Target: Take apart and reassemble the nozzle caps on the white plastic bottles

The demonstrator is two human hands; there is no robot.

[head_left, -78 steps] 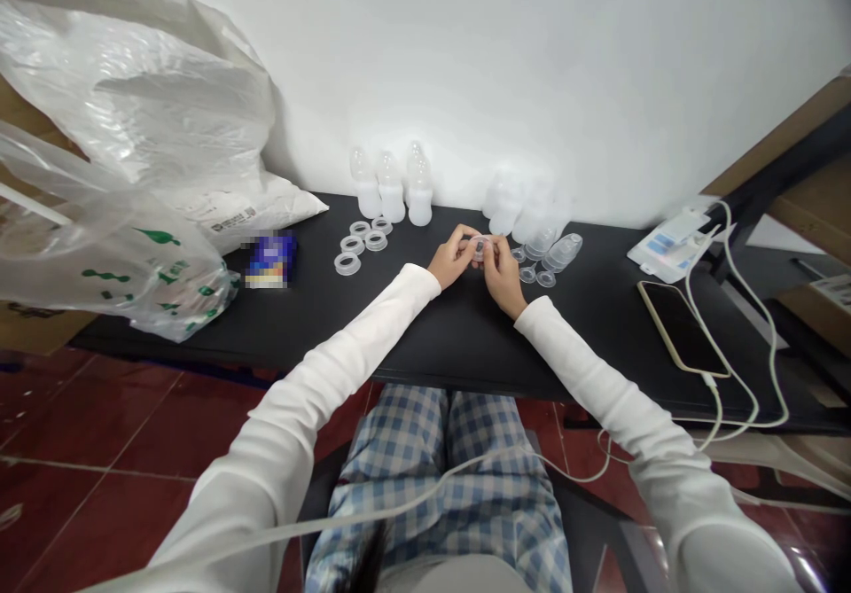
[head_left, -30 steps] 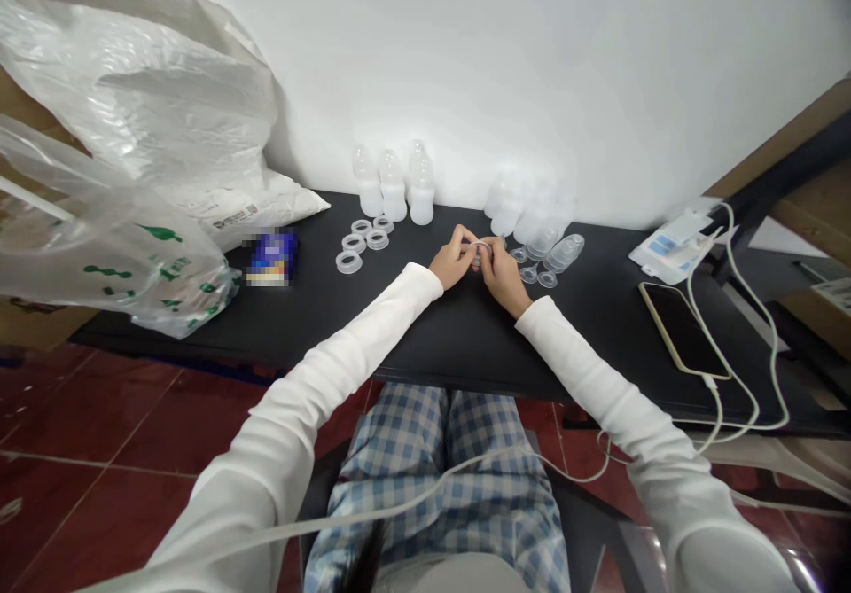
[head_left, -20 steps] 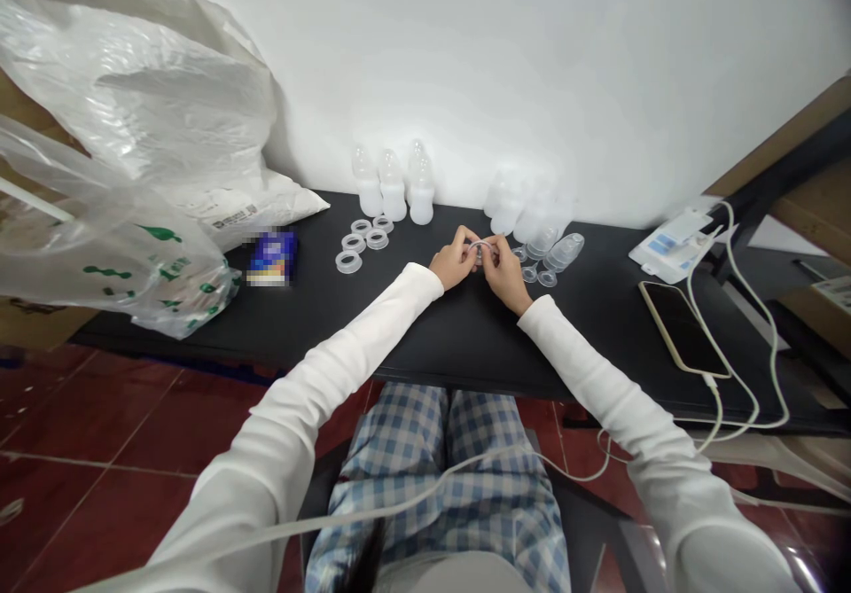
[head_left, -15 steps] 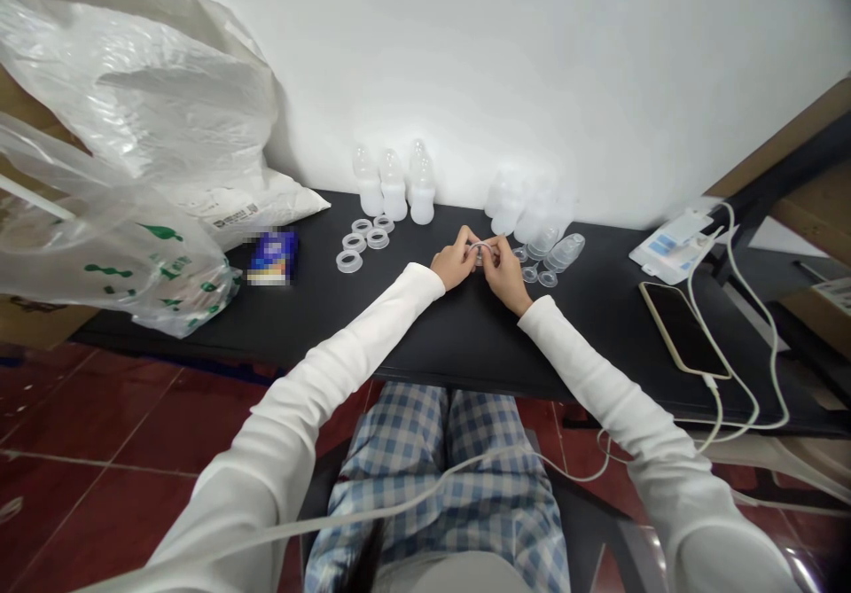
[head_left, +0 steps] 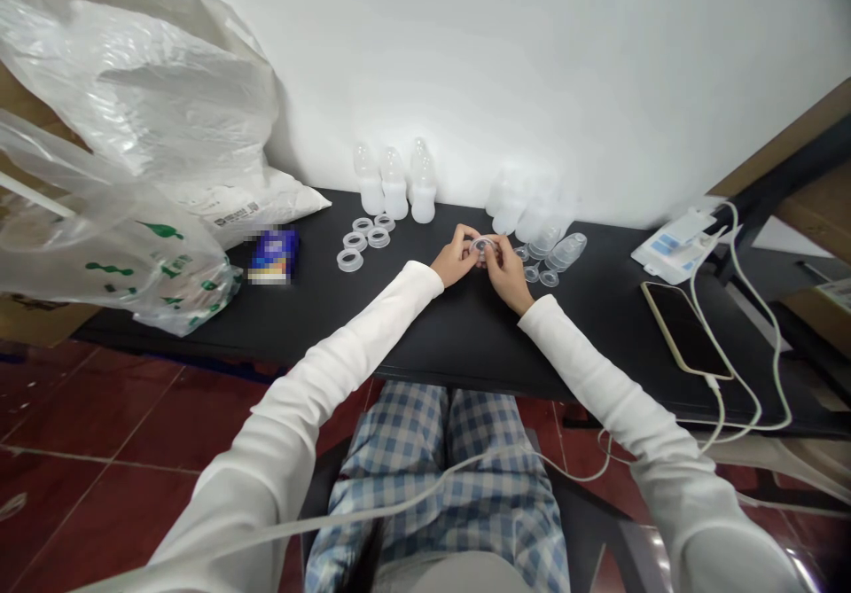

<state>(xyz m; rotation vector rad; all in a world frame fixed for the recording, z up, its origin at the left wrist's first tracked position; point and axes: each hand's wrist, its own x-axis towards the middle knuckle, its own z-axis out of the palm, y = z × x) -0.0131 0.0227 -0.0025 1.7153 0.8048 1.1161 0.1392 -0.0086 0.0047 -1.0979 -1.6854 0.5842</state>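
Note:
Between my two hands is a clear bottle ring (head_left: 483, 245), tilted so that its round opening shows, with something translucent in its middle that I cannot make out. My left hand (head_left: 456, 259) pinches its left side, and my right hand (head_left: 506, 272) grips its right side with the thumb on the near edge. Just right of my right hand lie several clear silicone nipples (head_left: 549, 278) and a stack of clear bottle caps (head_left: 565, 253). To the left are several loose bottle rings (head_left: 349, 261). Behind them three capped baby bottles (head_left: 422, 182) stand upright.
Several white bottle bodies (head_left: 509, 207) stand by the wall. Plastic bags (head_left: 166, 132) and a blue packet (head_left: 274, 256) occupy the left. At right lie a phone (head_left: 686, 329) on a cable and a white-and-blue package (head_left: 675, 245). The black table's (head_left: 458, 340) front edge is near my lap.
The ring in my hands has tipped, so its round face shows more now. Both hands stay in nearly the same place, still gripping it.

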